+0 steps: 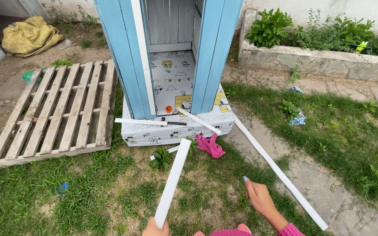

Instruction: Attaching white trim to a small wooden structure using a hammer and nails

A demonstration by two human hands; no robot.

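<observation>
While the left hand (pixel 156 228) sits at the bottom edge of frame, mostly cut off, its fingers are wrapped round the near end of a white slat (pixel 173 181). Slat rises up and away from that grip, tilted slightly right, far end close to the pink rag (pixel 211 145) and the printed base (pixel 154 131) of the blue wooden playhouse (pixel 130 57). Right hand (pixel 259 199) is right of the grip, well apart from the slat, holding nothing: loosely curled with the forefinger pointing up, not touching anything. Further right of it, a long white strip (pixel 281 175) lies diagonal on grass and paving. Beyond the slat's far end, two short white slats (pixel 197 120) and an orange cap (pixel 169 109) rest on the base. Wooden pallet (pixel 57 113) lies well left of the grip, on the grass.
</observation>
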